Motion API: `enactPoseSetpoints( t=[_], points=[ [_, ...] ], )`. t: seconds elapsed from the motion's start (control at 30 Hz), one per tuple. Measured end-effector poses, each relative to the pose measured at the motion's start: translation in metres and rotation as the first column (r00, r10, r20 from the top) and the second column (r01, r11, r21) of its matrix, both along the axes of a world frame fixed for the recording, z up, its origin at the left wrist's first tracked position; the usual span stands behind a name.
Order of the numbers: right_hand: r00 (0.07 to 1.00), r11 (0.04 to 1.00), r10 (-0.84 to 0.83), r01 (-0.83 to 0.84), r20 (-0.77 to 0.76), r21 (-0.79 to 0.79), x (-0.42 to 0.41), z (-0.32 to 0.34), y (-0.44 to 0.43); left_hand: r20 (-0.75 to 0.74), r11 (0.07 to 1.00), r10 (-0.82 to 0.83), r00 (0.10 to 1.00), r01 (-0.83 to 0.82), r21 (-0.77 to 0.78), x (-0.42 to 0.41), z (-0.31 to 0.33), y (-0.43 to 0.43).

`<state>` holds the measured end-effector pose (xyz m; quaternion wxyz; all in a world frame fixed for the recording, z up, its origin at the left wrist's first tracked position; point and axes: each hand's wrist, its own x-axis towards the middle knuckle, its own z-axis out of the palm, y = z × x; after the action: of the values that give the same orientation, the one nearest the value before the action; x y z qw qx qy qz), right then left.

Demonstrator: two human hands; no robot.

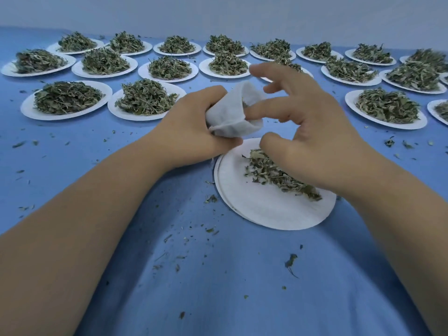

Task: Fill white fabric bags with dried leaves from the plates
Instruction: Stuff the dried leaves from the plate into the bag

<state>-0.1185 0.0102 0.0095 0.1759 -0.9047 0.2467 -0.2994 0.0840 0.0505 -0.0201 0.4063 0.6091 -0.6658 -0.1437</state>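
Observation:
My left hand [194,127] grips a small white fabric bag [232,112] just above the far rim of a white paper plate [264,209]. The bag's mouth faces right. My right hand [312,122] hovers beside it with fingers spread, and one finger pokes into the bag's opening. A thin heap of dried green leaves [276,175] lies on the plate under my right palm, partly hidden by it.
Several white plates piled with dried leaves fill the far half of the blue cloth, such as one at the left [65,99] and one at the right [386,109]. Leaf crumbs [291,261] are scattered over the near cloth.

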Motion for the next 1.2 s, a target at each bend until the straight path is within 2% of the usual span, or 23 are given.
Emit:
enactPoseSetpoints(
  t=[0.1, 0.2, 0.33, 0.4, 0.47, 0.53, 0.57, 0.6, 0.67, 0.73, 0.8, 0.87, 1.0, 1.2],
  points=[
    [0.994, 0.999, 0.027, -0.024, -0.105, 0.028, -0.001, -0.001, 0.0, 0.0, 0.999, 0.021, 1.0, -0.021, -0.044, -0.003, 0.002, 0.003],
    [0.99, 0.999, 0.028, -0.022, -0.137, 0.047, -0.004, 0.0, -0.004, -0.002, 0.999, 0.031, 1.0, -0.031, -0.036, -0.006, 0.006, 0.008],
    [0.978, 0.977, 0.168, -0.148, -0.122, 0.155, -0.008, 0.001, -0.004, -0.015, 0.998, 0.002, 1.0, -0.003, -0.065, -0.011, 0.007, 0.009],
    [0.978, 0.963, 0.201, -0.186, -0.06, 0.194, -0.009, 0.001, -0.003, 0.033, 0.997, 0.021, 0.999, -0.018, -0.074, -0.013, 0.005, 0.008],
    [0.978, 0.953, 0.163, -0.191, 0.132, 0.234, -0.011, 0.003, 0.0, 0.102, 0.994, 0.086, 0.991, -0.078, -0.076, -0.011, 0.004, 0.007],
    [0.947, 0.968, 0.088, -0.154, 0.311, 0.197, -0.018, 0.002, 0.003, 0.161, 0.988, 0.148, 0.976, -0.138, -0.067, -0.007, 0.005, 0.006],
    [0.944, 0.982, 0.065, -0.119, 0.324, 0.149, -0.024, 0.0, 0.003, 0.182, 0.985, 0.168, 0.969, -0.159, -0.06, -0.005, 0.006, 0.005],
    [0.96, 0.991, 0.061, -0.09, 0.272, 0.096, -0.029, -0.002, 0.004, 0.197, 0.984, 0.178, 0.964, -0.171, -0.052, -0.003, 0.005, 0.005],
    [0.997, 0.997, 0.082, -0.082, 0.005, 0.0, -0.035, -0.01, 0.007, 0.238, 0.985, 0.17, 0.956, -0.169, -0.027, -0.005, 0.002, 0.005],
    [0.953, 0.987, 0.131, -0.15, -0.273, -0.05, -0.038, -0.02, 0.008, 0.272, 0.989, 0.146, 0.951, -0.151, -0.004, -0.011, -0.005, 0.004],
    [0.903, 0.982, 0.155, -0.186, -0.4, -0.04, -0.037, -0.029, 0.011, 0.252, 0.987, 0.155, 0.955, -0.16, -0.001, -0.017, -0.01, 0.003],
    [0.901, 0.976, 0.174, -0.212, -0.397, -0.054, -0.036, -0.034, 0.016, 0.215, 0.985, 0.173, 0.961, -0.174, -0.014, -0.019, -0.011, 0.002],
    [0.943, 0.966, 0.158, -0.209, -0.293, -0.153, -0.039, -0.036, 0.019, 0.199, 0.985, 0.172, 0.965, -0.17, -0.027, -0.016, -0.012, 0.003],
    [0.887, 0.966, 0.095, -0.192, -0.452, -0.172, -0.049, -0.04, 0.023, 0.19, 0.987, 0.158, 0.969, -0.157, -0.025, -0.018, -0.015, 0.0]
  ],
)
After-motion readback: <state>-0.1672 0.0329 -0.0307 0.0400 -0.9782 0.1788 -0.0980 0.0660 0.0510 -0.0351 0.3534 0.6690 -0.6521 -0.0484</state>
